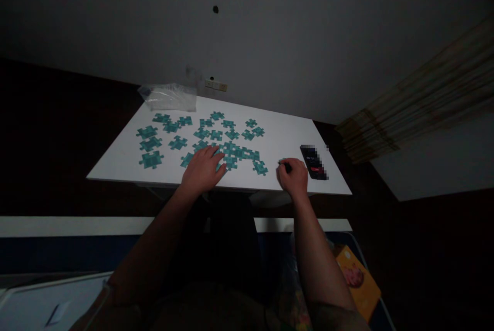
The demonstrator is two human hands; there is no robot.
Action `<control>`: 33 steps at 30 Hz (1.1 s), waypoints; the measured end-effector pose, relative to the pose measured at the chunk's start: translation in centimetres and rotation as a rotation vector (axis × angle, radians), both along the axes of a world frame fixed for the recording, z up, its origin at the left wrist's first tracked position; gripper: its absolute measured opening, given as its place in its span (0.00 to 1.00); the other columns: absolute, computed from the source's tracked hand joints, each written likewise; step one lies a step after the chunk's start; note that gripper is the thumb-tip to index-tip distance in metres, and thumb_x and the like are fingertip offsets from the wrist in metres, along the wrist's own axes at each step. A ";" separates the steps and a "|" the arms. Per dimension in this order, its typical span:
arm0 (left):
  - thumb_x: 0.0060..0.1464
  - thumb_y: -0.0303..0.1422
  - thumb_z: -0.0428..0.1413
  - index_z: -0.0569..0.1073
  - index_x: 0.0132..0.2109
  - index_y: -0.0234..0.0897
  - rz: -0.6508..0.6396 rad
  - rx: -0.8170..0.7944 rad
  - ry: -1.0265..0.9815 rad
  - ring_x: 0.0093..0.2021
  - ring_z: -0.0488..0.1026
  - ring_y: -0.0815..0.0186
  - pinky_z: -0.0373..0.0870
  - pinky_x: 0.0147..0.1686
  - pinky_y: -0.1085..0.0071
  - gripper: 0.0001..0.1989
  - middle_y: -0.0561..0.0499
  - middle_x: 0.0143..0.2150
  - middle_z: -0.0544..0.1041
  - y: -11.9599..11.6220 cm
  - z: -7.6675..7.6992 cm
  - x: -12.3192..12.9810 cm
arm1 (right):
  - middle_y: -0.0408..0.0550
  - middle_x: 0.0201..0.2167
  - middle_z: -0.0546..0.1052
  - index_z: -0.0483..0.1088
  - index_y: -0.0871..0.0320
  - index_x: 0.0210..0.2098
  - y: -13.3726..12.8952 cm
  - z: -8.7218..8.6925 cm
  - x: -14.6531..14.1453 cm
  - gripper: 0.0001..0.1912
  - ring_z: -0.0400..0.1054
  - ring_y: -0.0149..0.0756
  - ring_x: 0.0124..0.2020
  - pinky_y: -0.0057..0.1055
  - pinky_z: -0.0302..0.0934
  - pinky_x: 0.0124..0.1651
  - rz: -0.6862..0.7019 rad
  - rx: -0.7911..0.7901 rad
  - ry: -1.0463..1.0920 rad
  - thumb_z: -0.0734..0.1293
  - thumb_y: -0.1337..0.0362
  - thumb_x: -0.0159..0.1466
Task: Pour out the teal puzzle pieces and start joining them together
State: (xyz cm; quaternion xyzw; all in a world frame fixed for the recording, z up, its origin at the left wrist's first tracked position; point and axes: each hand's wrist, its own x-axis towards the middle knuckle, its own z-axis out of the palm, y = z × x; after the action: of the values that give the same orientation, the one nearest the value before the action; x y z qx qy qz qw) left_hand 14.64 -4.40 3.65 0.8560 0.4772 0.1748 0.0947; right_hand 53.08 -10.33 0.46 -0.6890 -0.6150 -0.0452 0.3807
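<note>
Many teal jigsaw pieces lie spread over a white table. Several are joined in an irregular strip near the middle. My left hand rests palm down at the left end of that strip, its fingers apart, covering part of the pieces under it. To the right, my right hand is closed low over the tabletop. A bit of teal, which looks like a puzzle piece, shows at its fingertips. A dark spot between those fingers is unclear. One piece lies between my hands.
A phone with a lit screen lies right of my right hand. Clear plastic bag at the table's back left corner. Behind stands a wall with a socket. Below right is an orange box; a curtain hangs at right.
</note>
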 end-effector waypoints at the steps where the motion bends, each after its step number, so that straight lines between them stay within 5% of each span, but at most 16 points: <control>1: 0.83 0.42 0.53 0.84 0.75 0.38 0.000 -0.002 -0.007 0.85 0.73 0.37 0.69 0.86 0.35 0.26 0.34 0.84 0.78 0.0 0.0 0.0 | 0.61 0.47 0.90 0.84 0.51 0.42 0.0 -0.1 0.1 0.09 0.81 0.61 0.53 0.60 0.73 0.63 0.002 0.003 -0.002 0.69 0.60 0.70; 33: 0.83 0.42 0.53 0.84 0.74 0.39 0.000 0.013 -0.009 0.85 0.74 0.39 0.69 0.86 0.35 0.25 0.35 0.83 0.79 0.0 -0.1 0.1 | 0.59 0.46 0.90 0.83 0.50 0.42 -0.1 -0.2 -0.1 0.08 0.81 0.60 0.52 0.59 0.73 0.63 0.000 0.007 -0.027 0.69 0.61 0.69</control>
State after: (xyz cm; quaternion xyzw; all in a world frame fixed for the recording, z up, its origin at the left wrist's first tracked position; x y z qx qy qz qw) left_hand 14.69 -4.39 3.54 0.8559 0.4755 0.1816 0.0912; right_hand 53.00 -10.46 0.29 -0.6870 -0.6199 -0.0566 0.3749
